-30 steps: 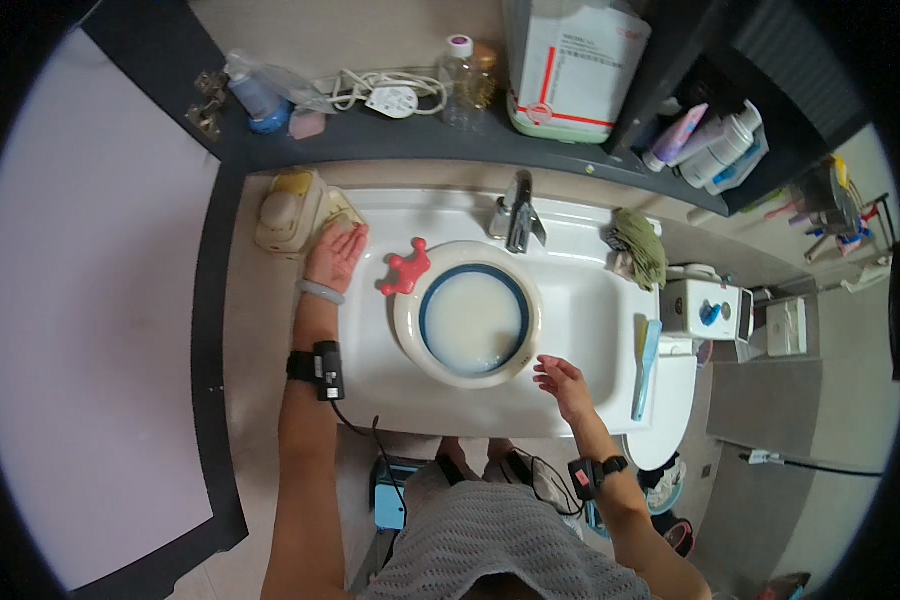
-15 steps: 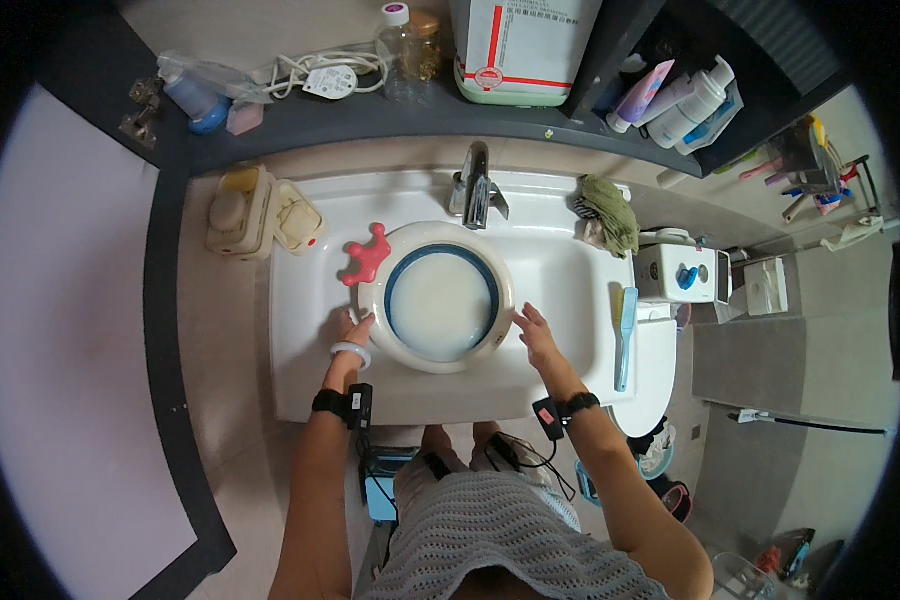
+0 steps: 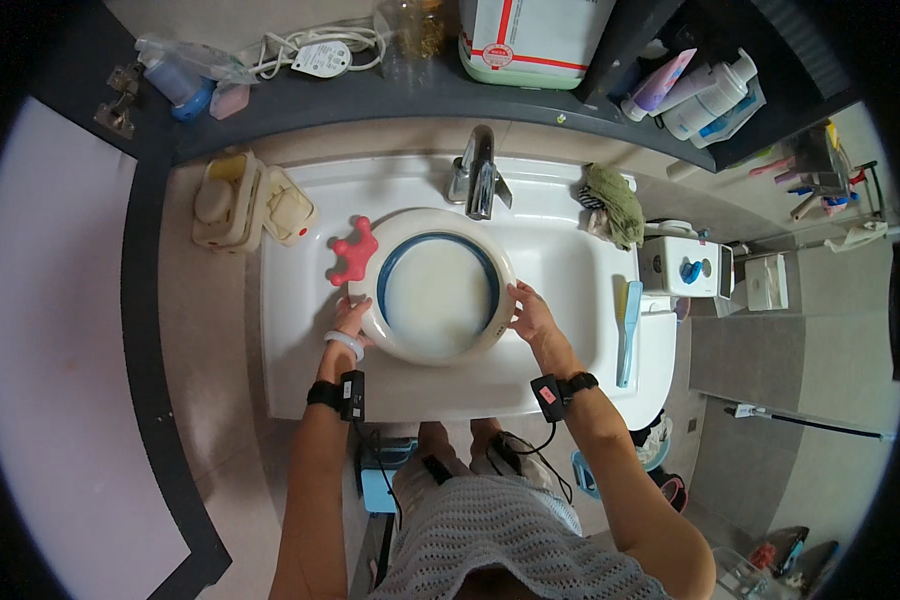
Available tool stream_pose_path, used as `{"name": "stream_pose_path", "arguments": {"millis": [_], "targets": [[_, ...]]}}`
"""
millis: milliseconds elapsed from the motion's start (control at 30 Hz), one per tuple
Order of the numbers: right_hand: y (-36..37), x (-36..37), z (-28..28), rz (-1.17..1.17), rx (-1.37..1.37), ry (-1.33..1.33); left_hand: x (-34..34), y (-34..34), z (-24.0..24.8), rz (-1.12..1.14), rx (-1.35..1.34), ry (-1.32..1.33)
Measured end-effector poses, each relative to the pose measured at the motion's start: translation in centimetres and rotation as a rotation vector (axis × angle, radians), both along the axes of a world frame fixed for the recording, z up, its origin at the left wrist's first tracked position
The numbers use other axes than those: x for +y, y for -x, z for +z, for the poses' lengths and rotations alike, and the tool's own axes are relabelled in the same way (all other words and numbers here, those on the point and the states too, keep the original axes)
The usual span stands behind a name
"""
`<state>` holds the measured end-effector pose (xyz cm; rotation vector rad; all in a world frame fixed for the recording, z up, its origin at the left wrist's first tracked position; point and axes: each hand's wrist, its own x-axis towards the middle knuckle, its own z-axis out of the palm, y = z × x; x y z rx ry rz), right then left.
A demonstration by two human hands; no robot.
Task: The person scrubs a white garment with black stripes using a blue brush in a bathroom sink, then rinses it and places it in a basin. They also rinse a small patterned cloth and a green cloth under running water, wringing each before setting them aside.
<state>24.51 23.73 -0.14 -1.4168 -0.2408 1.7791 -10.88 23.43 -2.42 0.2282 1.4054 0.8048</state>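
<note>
A round cream basin with a dark blue inner band sits in the white sink, and cloudy whitish liquid fills its bottom. My left hand, wearing a pale bangle, holds the lower left of the rim. On the opposite side my right hand grips the rim, its thumb on top and the other fingers partly hidden beneath. A pink crown-shaped piece lies against the basin's upper left, just above my left hand.
Behind the basin stands a chrome faucet. A green cloth and a blue-handled brush lie along the sink's right side. Cream containers sit at its left. A dark shelf with bottles and a cable overhangs the back.
Both hands have closed in on the basin and taken hold of its rim. The basin looks slightly tilted now. The whole view has shifted a little.
</note>
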Motion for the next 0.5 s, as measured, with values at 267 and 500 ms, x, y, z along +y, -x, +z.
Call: {"name": "stream_pose_path", "arguments": {"millis": [267,500], "targets": [[0.7,-0.4,0.7,-0.022,-0.064,-0.086,-1.3,-1.1,0.1,0.114,-0.021,-0.044],[1.4,-1.2,0.7,-0.063,-0.069,-0.196,-2.0,-0.9,-1.2,0.158,0.033,-0.069]]}}
